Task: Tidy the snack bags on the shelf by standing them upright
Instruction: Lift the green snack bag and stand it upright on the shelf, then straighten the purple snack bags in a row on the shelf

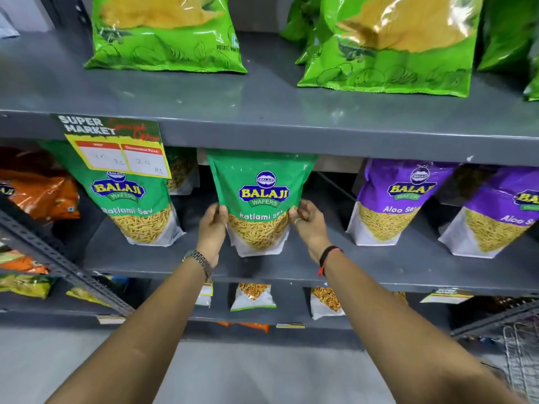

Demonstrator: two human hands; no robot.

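Observation:
A green Ratlami Sev bag (259, 182) stands upright at the middle of the grey middle shelf (291, 266). My left hand (212, 228) grips its left edge and my right hand (309, 225) grips its right edge, both at the bag's lower half. A second green Ratlami Sev bag (137, 205) stands to the left, leaning a little, its top partly hidden by a yellow price tag (122, 147). Two purple Aloo Sev bags (393, 202) (495, 217) stand to the right, the far one tilted.
Light green wafer bags (166, 33) (390, 45) stand on the upper shelf. Orange bags (38, 191) lie at the far left of the middle shelf. Small snack bags (253, 297) sit on the lower shelf. A wire basket (522, 354) is at the lower right.

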